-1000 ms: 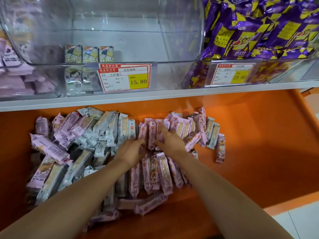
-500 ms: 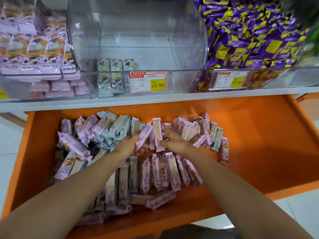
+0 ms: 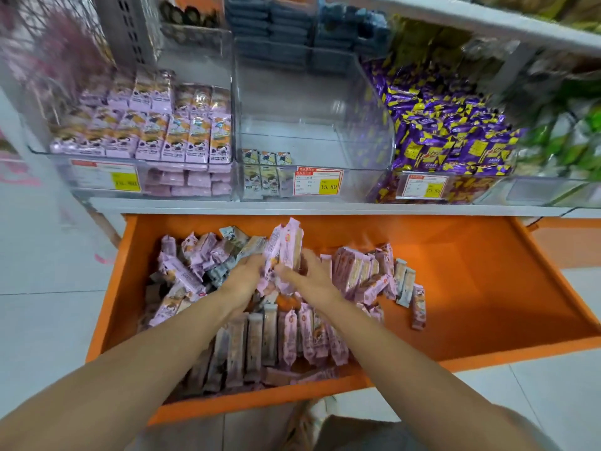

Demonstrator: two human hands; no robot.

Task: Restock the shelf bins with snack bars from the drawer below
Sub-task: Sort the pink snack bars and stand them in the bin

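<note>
An open orange drawer [image 3: 487, 288] holds several pink-wrapped snack bars [image 3: 292, 340], some in a row, others piled at left. My left hand [image 3: 242, 279] and my right hand [image 3: 309, 278] grip between them a bunch of pink bars [image 3: 286, 249], raised upright above the pile. Above the drawer, the clear middle shelf bin [image 3: 312, 131] holds three small packs [image 3: 266, 157] at its front left and is otherwise bare.
The left bin [image 3: 146, 131] is stacked with pink packs. The right bin [image 3: 448, 131] is heaped with purple-and-yellow packs. Price tags [image 3: 318, 181] hang on the bin fronts. The white shelf edge [image 3: 325, 208] overhangs the drawer's back. Tiled floor lies on both sides.
Both hands closed round a bunch of pink bars and lifted it off the pile. The camera pulled back and up, showing the whole drawer and more shelf.
</note>
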